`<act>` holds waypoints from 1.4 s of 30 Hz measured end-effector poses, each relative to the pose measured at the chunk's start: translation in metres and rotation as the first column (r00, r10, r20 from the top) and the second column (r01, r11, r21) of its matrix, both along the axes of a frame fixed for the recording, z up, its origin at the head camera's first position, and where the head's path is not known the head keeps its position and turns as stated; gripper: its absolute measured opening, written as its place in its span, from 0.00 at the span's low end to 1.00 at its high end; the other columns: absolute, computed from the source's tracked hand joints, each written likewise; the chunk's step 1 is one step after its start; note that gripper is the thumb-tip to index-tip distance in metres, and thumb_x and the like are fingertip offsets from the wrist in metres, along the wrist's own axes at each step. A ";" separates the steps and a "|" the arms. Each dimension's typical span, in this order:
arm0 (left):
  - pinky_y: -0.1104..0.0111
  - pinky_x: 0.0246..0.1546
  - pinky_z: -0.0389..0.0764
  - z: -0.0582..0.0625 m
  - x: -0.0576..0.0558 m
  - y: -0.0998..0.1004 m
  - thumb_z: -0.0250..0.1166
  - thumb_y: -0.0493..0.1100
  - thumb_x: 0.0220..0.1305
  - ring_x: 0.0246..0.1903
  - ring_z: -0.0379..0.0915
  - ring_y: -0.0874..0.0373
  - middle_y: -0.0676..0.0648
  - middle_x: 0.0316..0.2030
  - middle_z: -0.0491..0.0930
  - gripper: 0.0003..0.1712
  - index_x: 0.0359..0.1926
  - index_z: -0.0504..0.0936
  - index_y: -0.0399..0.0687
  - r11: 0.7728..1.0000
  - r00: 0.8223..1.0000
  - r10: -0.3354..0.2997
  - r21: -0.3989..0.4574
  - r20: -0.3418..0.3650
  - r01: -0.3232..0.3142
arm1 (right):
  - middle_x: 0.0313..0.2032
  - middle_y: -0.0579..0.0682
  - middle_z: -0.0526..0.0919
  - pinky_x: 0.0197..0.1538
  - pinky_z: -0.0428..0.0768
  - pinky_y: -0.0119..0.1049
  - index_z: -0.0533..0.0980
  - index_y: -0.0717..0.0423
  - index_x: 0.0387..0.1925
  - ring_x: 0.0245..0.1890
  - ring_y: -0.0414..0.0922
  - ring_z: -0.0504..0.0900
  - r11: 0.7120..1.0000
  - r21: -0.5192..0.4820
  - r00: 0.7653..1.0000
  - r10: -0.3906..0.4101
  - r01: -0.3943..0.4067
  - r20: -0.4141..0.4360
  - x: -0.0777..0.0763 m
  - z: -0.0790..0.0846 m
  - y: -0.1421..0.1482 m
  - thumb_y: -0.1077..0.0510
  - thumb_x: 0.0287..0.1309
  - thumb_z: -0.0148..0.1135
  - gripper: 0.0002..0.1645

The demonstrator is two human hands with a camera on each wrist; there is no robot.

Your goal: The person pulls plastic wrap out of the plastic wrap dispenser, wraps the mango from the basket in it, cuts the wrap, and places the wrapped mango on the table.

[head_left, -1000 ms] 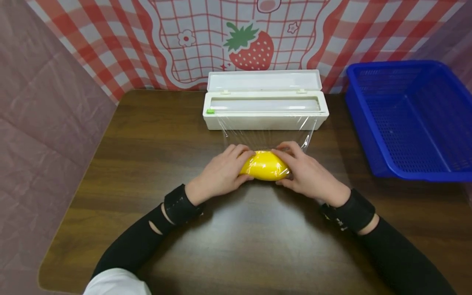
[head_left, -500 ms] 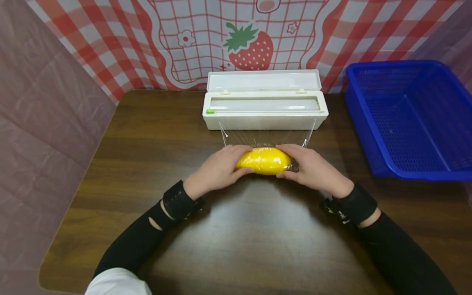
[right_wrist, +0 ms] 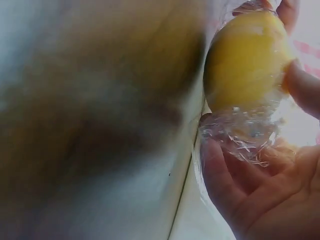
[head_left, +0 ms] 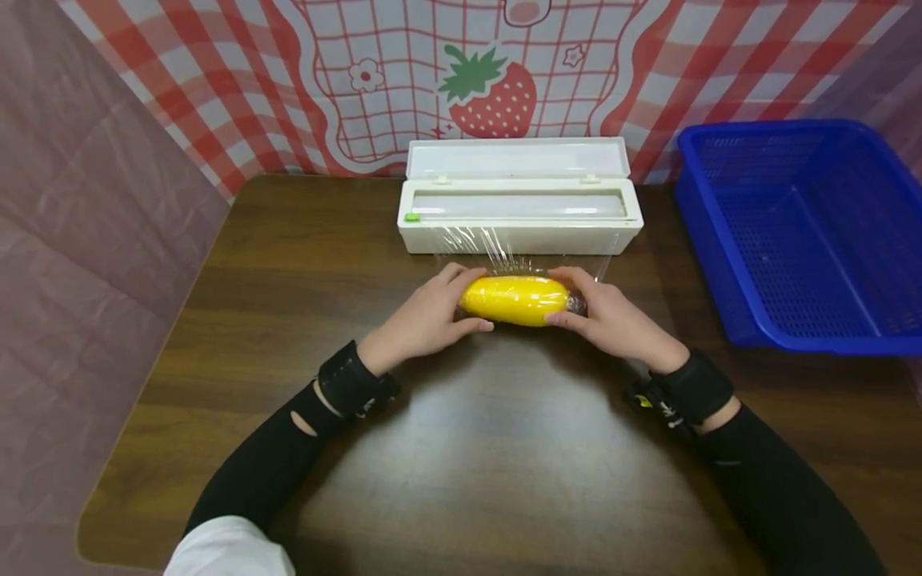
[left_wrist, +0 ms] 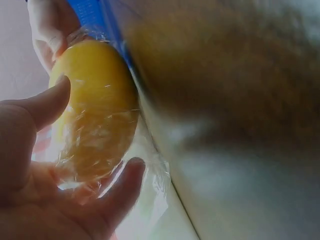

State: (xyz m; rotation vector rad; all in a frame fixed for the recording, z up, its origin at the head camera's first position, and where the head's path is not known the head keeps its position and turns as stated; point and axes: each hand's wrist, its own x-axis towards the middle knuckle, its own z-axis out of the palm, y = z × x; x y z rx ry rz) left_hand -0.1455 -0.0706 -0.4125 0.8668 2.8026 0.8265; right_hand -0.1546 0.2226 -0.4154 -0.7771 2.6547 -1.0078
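With the left hand (head_left: 421, 320) and the right hand (head_left: 612, 314), we grip the yellow object (head_left: 515, 301) at opposite ends. It is positioned over the bench (head_left: 490, 448), in front of the white box (head_left: 521, 238); clear film (right_wrist: 242, 131) covers it and extends to the box.

Glossy yellow oval object (head_left: 515, 301): shifted far, nearer white rectangular box (head_left: 519, 184)
Clear plastic film (head_left: 497, 250): span shortened, bright creases left
Left hand (head_left: 430, 312), right hand (head_left: 612, 318): moved far

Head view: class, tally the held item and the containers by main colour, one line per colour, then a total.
Yellow: 1 (wrapped item)
White: 1 (open box)
Blue: 1 (basket)
Total: 3
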 end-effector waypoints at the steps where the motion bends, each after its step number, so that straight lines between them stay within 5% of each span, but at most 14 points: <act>1: 0.60 0.57 0.73 0.000 -0.001 0.000 0.70 0.59 0.62 0.53 0.69 0.54 0.43 0.59 0.69 0.46 0.72 0.63 0.42 1.000 1.000 0.010 0.002 -0.002 -0.010 | 0.60 0.61 0.75 0.53 0.75 0.52 0.61 0.59 0.70 0.50 0.53 0.78 1.000 -0.011 1.000 -0.015 0.015 0.012 -0.001 0.000 0.000 0.46 0.66 0.64 0.39; 9: 0.60 0.58 0.70 0.002 -0.005 0.001 0.61 0.57 0.70 0.55 0.67 0.52 0.44 0.60 0.71 0.35 0.68 0.63 0.42 0.996 0.996 0.091 -0.005 -0.008 -0.091 | 0.50 0.59 0.79 0.46 0.71 0.46 0.65 0.57 0.66 0.41 0.52 0.76 0.995 -0.060 0.995 -0.075 0.079 0.065 -0.015 0.002 -0.004 0.45 0.72 0.56 0.31; 15: 0.59 0.56 0.71 0.003 -0.007 0.003 0.61 0.61 0.68 0.56 0.63 0.50 0.42 0.60 0.67 0.42 0.71 0.62 0.41 0.990 0.991 0.118 -0.074 -0.066 -0.123 | 0.40 0.57 0.80 0.37 0.74 0.43 0.68 0.56 0.65 0.33 0.50 0.77 0.991 -0.055 0.988 -0.115 0.121 0.103 -0.024 0.002 -0.007 0.41 0.73 0.51 0.30; 22: 0.58 0.52 0.75 0.001 -0.012 0.007 0.64 0.61 0.65 0.56 0.61 0.48 0.42 0.62 0.65 0.45 0.73 0.57 0.44 0.979 0.981 0.115 -0.151 -0.154 -0.139 | 0.43 0.57 0.78 0.42 0.72 0.41 0.71 0.58 0.61 0.39 0.51 0.75 0.977 -0.091 0.969 -0.177 0.195 0.171 -0.034 0.004 -0.011 0.37 0.74 0.45 0.33; 27: 0.58 0.47 0.75 0.002 -0.015 0.011 0.68 0.61 0.63 0.53 0.62 0.46 0.39 0.59 0.66 0.46 0.71 0.60 0.42 0.964 0.973 0.124 -0.207 -0.194 -0.164 | 0.47 0.58 0.78 0.48 0.77 0.43 0.72 0.61 0.59 0.44 0.51 0.76 0.974 -0.129 0.958 -0.151 0.187 0.246 -0.041 0.006 -0.012 0.36 0.74 0.43 0.35; 34: 0.57 0.45 0.78 0.002 -0.023 0.012 0.70 0.58 0.61 0.52 0.64 0.45 0.39 0.59 0.68 0.45 0.70 0.62 0.41 0.950 0.973 0.155 -0.245 -0.170 -0.194 | 0.45 0.59 0.79 0.47 0.79 0.44 0.75 0.64 0.56 0.44 0.50 0.78 0.976 -0.129 0.955 -0.139 0.178 0.263 -0.049 0.004 -0.014 0.37 0.75 0.43 0.35; 42: 0.56 0.52 0.76 0.002 -0.035 0.004 0.68 0.50 0.66 0.55 0.68 0.48 0.43 0.60 0.72 0.37 0.70 0.65 0.43 0.956 0.984 0.130 -0.248 -0.118 -0.156 | 0.43 0.60 0.79 0.42 0.80 0.42 0.75 0.66 0.52 0.39 0.51 0.78 0.964 -0.172 0.949 -0.150 0.203 0.279 -0.053 -0.001 -0.013 0.39 0.76 0.41 0.34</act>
